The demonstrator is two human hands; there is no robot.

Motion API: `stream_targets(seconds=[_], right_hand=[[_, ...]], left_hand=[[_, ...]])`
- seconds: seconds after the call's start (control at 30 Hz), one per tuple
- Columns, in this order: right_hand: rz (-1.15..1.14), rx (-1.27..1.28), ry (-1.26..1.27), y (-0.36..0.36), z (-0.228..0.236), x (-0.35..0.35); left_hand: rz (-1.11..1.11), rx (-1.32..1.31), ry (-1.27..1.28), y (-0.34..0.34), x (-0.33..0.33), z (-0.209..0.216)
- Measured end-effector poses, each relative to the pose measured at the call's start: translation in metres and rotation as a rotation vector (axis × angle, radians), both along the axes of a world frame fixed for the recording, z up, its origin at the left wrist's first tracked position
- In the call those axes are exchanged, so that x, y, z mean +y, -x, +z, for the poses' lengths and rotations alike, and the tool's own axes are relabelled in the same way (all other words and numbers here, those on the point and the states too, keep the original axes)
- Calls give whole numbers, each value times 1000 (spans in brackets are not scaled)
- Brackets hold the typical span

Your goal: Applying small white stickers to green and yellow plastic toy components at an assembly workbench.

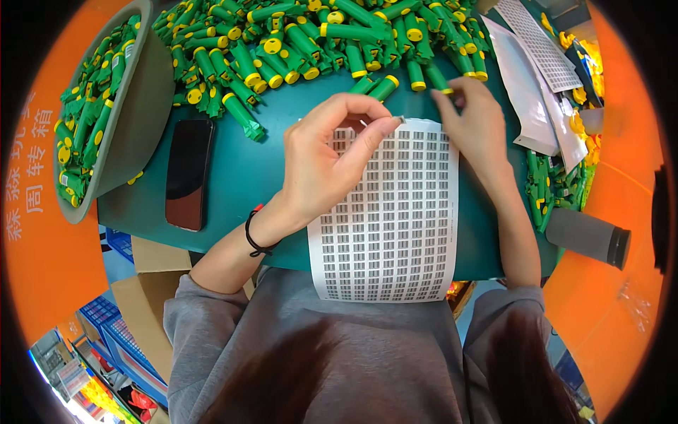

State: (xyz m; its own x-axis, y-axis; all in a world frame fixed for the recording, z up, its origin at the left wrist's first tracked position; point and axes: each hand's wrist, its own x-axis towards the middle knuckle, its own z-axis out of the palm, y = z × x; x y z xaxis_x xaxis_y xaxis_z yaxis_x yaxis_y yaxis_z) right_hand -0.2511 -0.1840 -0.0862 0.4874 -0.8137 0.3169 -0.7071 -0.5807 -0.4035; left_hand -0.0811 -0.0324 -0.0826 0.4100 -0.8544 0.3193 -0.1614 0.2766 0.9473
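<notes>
Left hand [328, 159], raised over the upper part of a white label sheet [395, 233], pinches what looks like one small label [400, 119] between thumb and forefinger. Right hand [480, 131] reaches to the far side of the table [244, 180], thumb and fingers bent at the yellow end of a green tube [434, 73]; whether they have closed firmly on it, I cannot tell. That tube lies at the near edge of a big pile [304, 46] of similar ones. Rows of dark printed labels cover the sheet, which lies in front of the person, its near end curving over the table edge toward the lap. Left of it is a black phone [189, 177]; beyond that, a grey bin [152, 120] of more tubes.

The step seems to be labelling: label peeled, tube being picked. The next move likely calls for bringing the tube to the left hand, turning it to a suitable face, and pressing the label on straight.
</notes>
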Motion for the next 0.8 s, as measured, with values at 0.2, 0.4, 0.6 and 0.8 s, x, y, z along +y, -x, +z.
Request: stream_targets(seconds=[0.2, 0.4, 0.6, 0.8], right_hand=[[176, -493, -259, 28, 9, 36], [360, -871, -702, 30, 13, 77], [448, -830, -671, 30, 9, 79], [431, -770, -640, 28, 10, 79]], left_hand=[[-36, -87, 162, 2, -2, 6], [-186, -232, 162, 1, -3, 15], [-209, -345, 90, 0, 0, 15], [-207, -296, 54, 0, 0, 12]])
